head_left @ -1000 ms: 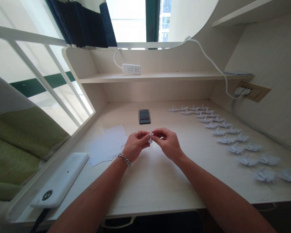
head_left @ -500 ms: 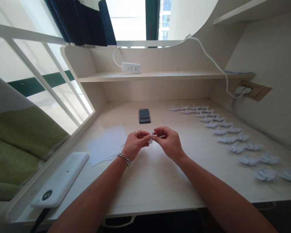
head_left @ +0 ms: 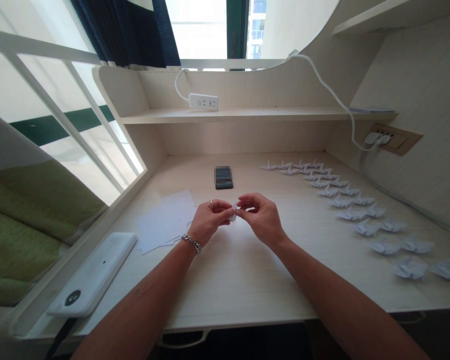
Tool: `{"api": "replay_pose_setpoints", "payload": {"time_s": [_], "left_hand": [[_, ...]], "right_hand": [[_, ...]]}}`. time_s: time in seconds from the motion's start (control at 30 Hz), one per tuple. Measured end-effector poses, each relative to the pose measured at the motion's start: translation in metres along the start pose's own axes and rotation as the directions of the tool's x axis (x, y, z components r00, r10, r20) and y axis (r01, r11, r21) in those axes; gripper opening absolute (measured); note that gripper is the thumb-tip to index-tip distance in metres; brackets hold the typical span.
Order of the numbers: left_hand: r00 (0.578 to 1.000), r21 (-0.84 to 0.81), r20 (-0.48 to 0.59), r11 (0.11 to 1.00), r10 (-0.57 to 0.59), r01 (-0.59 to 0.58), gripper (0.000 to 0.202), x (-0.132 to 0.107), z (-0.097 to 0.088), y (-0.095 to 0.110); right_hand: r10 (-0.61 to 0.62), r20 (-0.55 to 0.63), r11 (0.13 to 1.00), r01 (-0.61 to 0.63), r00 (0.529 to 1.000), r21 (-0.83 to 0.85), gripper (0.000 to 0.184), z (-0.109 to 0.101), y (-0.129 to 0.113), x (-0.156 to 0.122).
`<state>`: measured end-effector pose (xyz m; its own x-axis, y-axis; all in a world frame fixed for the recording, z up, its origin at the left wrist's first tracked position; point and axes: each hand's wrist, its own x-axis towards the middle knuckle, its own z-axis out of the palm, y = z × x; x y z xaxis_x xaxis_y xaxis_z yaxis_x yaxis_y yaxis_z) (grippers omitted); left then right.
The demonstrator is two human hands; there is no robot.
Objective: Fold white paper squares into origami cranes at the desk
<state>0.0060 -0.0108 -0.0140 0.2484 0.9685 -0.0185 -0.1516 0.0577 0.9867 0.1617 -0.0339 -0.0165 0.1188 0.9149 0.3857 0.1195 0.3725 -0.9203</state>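
Fingers (head_left: 227,210), both hands: pinching one small folded paper (head_left: 233,212) between them. Left hand (head_left: 210,221) beside loose sheets (head_left: 165,221); right hand (head_left: 262,219) nearest rows of paper cranes (head_left: 341,202).

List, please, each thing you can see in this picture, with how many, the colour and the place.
paper cranes: over twenty, white, in rows on the right of the desk
paper sheets: a loose pile, white, on the desk, left of the hands
blurred object: one, dark, on the desk, behind the hands
oblong device: one, white, at the desk's left edge
power strip: one, white, on the shelf
green cushion: one, left of the desk
curtain: one, dark blue, at the window
small folded paper: one, white, between both hands
left hand: one, with ring and chain bracelet, silver
right hand: one, bare
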Motion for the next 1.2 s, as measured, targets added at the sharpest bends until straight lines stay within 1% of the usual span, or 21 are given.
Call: {"api": "replay_pose_setpoints", "payload": {"time_s": [0.27, 0.5, 0.7, 0.87, 1.0, 1.1, 1.2], "left_hand": [[1.000, 0.057, 0.021, 0.998, 0.000, -0.001, 0.034, -0.001, -0.002, 0.003], [0.997, 0.089, 0.082, 0.996, 0.013, -0.020, 0.036, -0.002, -0.003, 0.004], [0.997, 0.109, 0.072, 0.994, -0.007, -0.001, 0.035, -0.004, -0.001, 0.006], [0.996, 0.173, 0.086, 0.985, 0.000, -0.015, 0.034, -0.004, -0.004, 0.007], [0.996, 0.168, 0.088, 0.986, -0.009, -0.006, 0.033, -0.004, -0.004, 0.007], [0.996, 0.146, 0.083, 0.989, -0.017, 0.005, 0.033, -0.004, -0.002, 0.007], [0.999, 0.146, 0.053, 0.989, 0.002, -0.010, 0.033, -0.004, -0.001, 0.007]], "right_hand": [[0.002, 0.061, 1.000, -0.004, 0.998, 0.023, 0.025, -0.003, 0.000, 0.001], [-0.006, 0.176, 1.000, 0.003, 0.984, 0.018, 0.015, -0.007, 0.000, 0.005], [0.007, 0.190, 0.998, 0.007, 0.982, -0.070, 0.010, -0.008, 0.000, 0.004], [-0.048, 0.213, 0.979, 0.088, 0.976, -0.185, 0.008, -0.010, -0.003, 0.002], [-0.109, 0.229, 0.957, 0.164, 0.967, -0.238, 0.006, -0.012, -0.006, 0.002], [-0.133, 0.210, 0.946, 0.187, 0.969, -0.266, 0.006, -0.012, -0.007, 0.001], [-0.150, 0.191, 0.940, 0.199, 0.970, -0.275, 0.006, -0.011, -0.005, 0.001]]}}
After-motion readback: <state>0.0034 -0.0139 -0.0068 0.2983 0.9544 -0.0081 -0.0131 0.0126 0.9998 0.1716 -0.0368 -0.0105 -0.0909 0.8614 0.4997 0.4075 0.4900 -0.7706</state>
